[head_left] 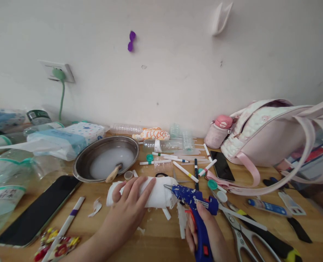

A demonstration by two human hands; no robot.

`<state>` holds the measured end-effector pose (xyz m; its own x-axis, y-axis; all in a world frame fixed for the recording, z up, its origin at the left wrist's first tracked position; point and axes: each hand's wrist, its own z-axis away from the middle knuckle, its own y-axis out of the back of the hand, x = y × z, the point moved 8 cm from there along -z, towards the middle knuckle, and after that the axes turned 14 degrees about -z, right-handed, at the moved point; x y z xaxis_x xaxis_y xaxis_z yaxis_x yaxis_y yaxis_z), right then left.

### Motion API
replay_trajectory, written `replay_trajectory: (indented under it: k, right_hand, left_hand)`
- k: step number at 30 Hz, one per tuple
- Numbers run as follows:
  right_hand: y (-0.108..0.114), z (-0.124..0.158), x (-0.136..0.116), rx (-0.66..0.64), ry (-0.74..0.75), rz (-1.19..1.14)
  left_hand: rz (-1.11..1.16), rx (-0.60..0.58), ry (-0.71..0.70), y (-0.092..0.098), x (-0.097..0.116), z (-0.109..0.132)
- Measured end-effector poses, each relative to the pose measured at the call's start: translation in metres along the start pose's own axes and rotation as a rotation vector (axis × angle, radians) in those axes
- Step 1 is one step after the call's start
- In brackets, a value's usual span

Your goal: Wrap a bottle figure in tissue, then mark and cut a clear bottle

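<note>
My left hand [130, 209] lies flat on a white paper-wrapped roll [156, 196] lying on the wooden table [156, 236], fingers spread over it. My right hand [205, 233] grips a blue hot glue gun [196, 207], a finger on its orange trigger. The gun's metal nozzle points left and touches the right end of the white roll. Scraps of white paper [96, 208] lie around the roll.
A steel bowl [106, 159] with whitish liquid and a brush sits behind the roll. A black phone [38, 211] lies left, another phone [222, 165] and a pink bag [270, 134] right. Scissors [246, 233], several markers [185, 171], plastic bottles and tissue packs surround the hands.
</note>
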<state>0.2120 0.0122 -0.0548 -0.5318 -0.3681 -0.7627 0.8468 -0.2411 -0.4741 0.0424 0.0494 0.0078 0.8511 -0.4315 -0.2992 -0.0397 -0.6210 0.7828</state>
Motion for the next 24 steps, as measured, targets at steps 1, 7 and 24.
replay_trajectory:
  k: [1,7,24]
  right_hand:
    - [0.002,-0.001,0.002,0.008,0.000,-0.014]
    - [0.010,-0.006,0.009,-0.051,0.072,-0.113]
    - [0.017,0.019,-0.004,-0.194,0.033,0.090]
  left_hand:
    - [0.016,-0.012,0.003,-0.001,-0.001,0.000]
    - [0.159,-0.120,0.135,-0.009,-0.013,-0.006]
    - [0.190,-0.011,0.202,0.009,-0.033,-0.011]
